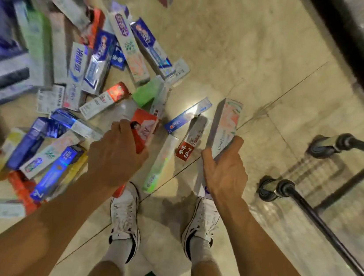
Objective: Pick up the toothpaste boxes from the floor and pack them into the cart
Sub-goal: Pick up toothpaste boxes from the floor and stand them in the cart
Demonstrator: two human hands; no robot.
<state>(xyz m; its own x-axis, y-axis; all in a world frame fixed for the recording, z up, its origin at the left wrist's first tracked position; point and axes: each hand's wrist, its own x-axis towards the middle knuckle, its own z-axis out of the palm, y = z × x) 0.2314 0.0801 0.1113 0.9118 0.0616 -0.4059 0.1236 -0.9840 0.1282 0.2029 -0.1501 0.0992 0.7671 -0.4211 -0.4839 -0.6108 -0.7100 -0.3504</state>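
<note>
**Operator:** Both forearms (263, 236) come in from the bottom of my feed. On my left hand (114, 152) the fingers are curled round a red cardboard toothpaste box (144, 128). They are clamped on its near end, and the far end points away over the pile.

**Desk:** And the other side?

**Operator:** My right hand (225, 169) grips a pale white-and-pink cardboard toothpaste box (225, 125) by its lower end, thumb along one edge, fingers wrapped on the other. That box stands nearly upright.

**Desk:** The rest of the stock?

**Operator:** Loose toothpaste boxes (93, 68) lie scattered over the beige tiled floor (234, 52), mostly to my left, with a few between the hands. White sneakers (126, 211) stand just below them. Off to the right is a black metal cart frame (285, 186) on castor wheels, well apart from the pile.
</note>
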